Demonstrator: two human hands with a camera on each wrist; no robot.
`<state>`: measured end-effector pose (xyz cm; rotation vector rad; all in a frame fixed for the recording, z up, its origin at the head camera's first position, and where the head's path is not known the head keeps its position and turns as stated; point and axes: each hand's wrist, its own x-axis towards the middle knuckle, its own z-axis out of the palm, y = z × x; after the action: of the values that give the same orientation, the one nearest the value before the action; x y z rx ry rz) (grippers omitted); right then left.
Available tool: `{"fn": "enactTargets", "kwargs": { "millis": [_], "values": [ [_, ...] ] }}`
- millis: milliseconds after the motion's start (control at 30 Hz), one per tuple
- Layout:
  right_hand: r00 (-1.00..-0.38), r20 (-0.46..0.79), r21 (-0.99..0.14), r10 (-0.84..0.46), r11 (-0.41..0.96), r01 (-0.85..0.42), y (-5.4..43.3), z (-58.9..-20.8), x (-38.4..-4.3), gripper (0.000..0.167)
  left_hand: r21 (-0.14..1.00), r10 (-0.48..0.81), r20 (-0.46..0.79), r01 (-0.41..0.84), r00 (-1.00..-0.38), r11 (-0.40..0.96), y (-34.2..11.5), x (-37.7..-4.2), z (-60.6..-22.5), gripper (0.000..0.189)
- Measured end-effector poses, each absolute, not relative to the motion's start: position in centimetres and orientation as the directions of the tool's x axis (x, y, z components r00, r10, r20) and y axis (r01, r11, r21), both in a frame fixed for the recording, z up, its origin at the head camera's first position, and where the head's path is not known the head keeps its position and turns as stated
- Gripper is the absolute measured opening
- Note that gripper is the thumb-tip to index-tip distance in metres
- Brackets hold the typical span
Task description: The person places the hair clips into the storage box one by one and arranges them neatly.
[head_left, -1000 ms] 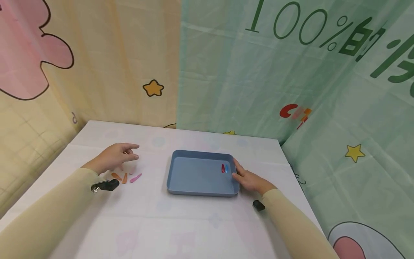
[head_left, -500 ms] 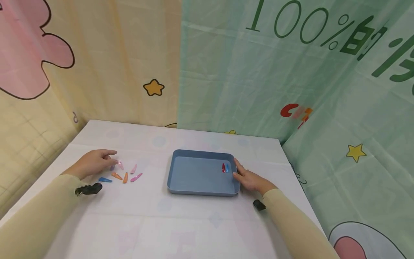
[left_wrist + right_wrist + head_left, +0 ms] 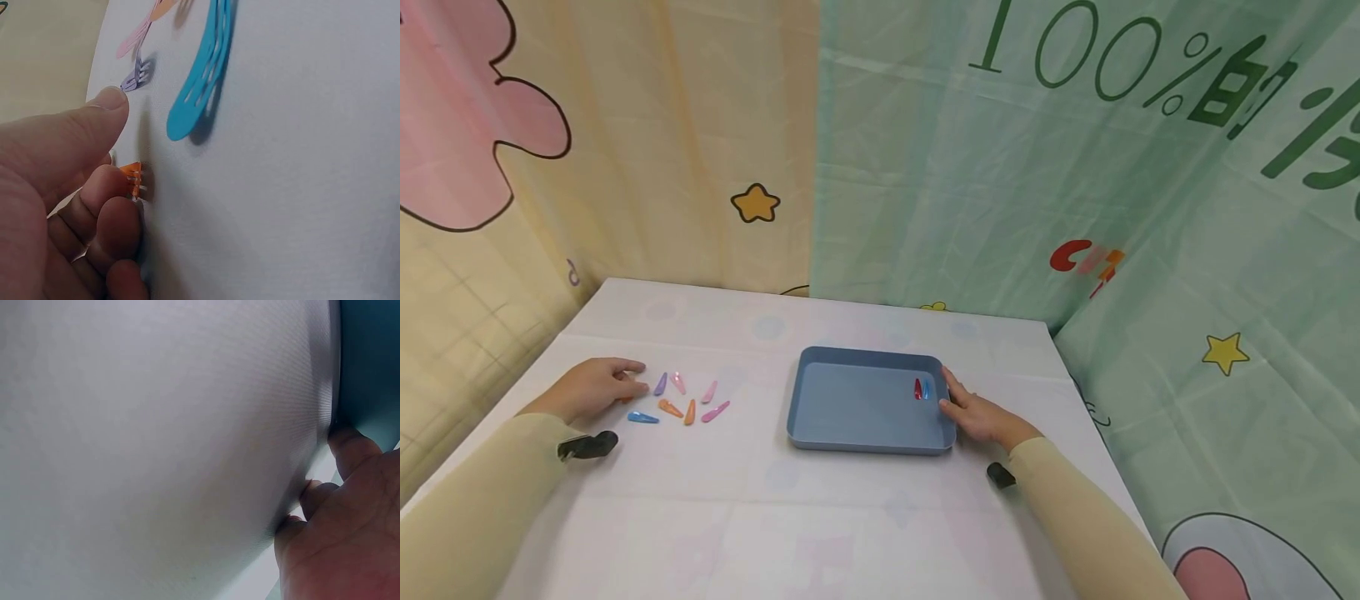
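My left hand (image 3: 583, 390) is low over the table at the left, thumb and fingers apart. In the left wrist view its fingertips are at an orange hair clip (image 3: 132, 178), partly hidden behind them; whether they touch it I cannot tell. Close by lie a blue hair clip (image 3: 643, 417), a purple one (image 3: 660, 384) and several pink and orange ones. My right hand (image 3: 983, 417) rests against the right edge of a blue-grey tray (image 3: 857, 446), fingers extended. Inside the tray, near that edge, are a red hair clip (image 3: 917, 389) and a blue hair clip (image 3: 927, 390).
A white patterned cloth covers the table (image 3: 760, 517). Printed curtains (image 3: 925, 167) stand behind it and at both sides. The tray sits right of the loose clips, with a stretch of tabletop between.
My left hand has moved left and down from above the clips, uncovering the purple, pink and blue ones. My right hand and the tray have stayed in place.
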<state>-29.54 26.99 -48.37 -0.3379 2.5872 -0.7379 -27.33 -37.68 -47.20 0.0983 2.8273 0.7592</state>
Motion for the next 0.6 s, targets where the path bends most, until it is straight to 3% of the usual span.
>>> {"fn": "enactTargets", "kwargs": {
  "millis": [333, 600],
  "values": [
    [-0.877, -0.329, -0.540, -0.351, 0.832, -0.131, 27.0, -48.2, -29.4, 0.075, 0.480, 0.140, -0.137, 0.058, -0.981, 0.875, -36.6, -27.5, -47.9, 0.064],
    [-0.874, -0.337, -0.547, -0.350, 0.828, -0.120, 26.9, -48.1, -29.5, 0.076, 0.464, 0.091, -0.161, 0.006, -0.983, 0.886, -36.3, -27.0, -47.3, 0.055]
  ]
}}
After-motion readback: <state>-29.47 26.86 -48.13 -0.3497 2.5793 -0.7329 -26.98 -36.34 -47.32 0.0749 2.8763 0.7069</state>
